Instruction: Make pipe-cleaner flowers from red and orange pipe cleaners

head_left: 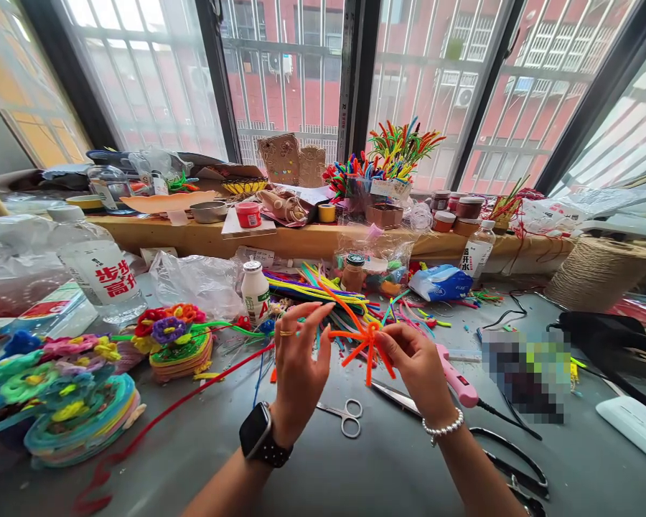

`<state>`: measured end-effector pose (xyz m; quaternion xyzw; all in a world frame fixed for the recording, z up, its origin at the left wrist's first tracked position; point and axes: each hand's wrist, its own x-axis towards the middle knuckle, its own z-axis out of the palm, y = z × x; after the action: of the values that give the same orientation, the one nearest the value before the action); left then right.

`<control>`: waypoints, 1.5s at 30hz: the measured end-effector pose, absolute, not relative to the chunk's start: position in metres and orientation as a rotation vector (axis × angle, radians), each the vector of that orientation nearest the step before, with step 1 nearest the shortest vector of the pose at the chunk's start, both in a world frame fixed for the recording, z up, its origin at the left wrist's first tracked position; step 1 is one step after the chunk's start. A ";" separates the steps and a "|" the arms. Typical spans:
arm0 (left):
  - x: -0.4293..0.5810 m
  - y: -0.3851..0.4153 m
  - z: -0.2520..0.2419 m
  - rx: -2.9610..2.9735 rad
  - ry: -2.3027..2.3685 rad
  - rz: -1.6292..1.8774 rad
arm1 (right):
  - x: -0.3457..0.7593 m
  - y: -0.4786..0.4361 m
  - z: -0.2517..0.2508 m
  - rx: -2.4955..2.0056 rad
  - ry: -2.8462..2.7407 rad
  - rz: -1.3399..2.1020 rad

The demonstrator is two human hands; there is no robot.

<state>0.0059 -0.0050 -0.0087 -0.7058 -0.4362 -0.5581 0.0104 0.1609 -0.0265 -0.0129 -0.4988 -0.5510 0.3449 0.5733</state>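
Observation:
My right hand (417, 362) pinches the middle of a bundle of orange pipe cleaners (363, 337) that fan out like spokes above the grey table. My left hand (298, 359), with a ring and a black watch at the wrist, is raised just left of the bundle. Its fingers are spread, and the fingertips are close to one long orange strand that slants up to the left. Beneath the hands lie small silver scissors (346, 416) and larger scissors (395, 398).
A pile of loose coloured pipe cleaners (312, 287) lies behind the hands. Finished pipe-cleaner flowers (177, 341) and coasters (75, 413) sit at left. A pink glue gun (457, 380), a twine spool (597, 273), bottles and a cluttered wooden shelf (301, 240) surround the work area.

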 end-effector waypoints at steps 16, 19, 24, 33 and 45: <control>0.008 0.000 -0.006 -3.106 -2.194 -2.190 | 0.157 -0.027 -0.015 -1.210 -1.586 0.659; 0.008 0.000 -0.006 -3.094 -2.236 -2.219 | 0.156 -0.027 -0.015 -1.223 -1.585 0.677; 0.007 -0.001 -0.003 -3.058 -2.374 -2.318 | 0.157 -0.027 -0.013 -1.252 -1.540 0.691; 0.007 -0.001 -0.002 -3.087 -2.354 -2.148 | 0.162 -0.026 -0.010 -1.013 -1.129 1.493; 0.013 -0.004 -0.006 -2.964 -2.348 -2.662 | 0.159 -0.026 -0.015 -0.976 -0.929 1.450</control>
<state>0.0126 -0.0043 -0.0060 -0.4727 -0.3745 -0.4246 -0.6753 0.1588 -0.0255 -0.0147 -0.4120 -0.3925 0.6122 0.5490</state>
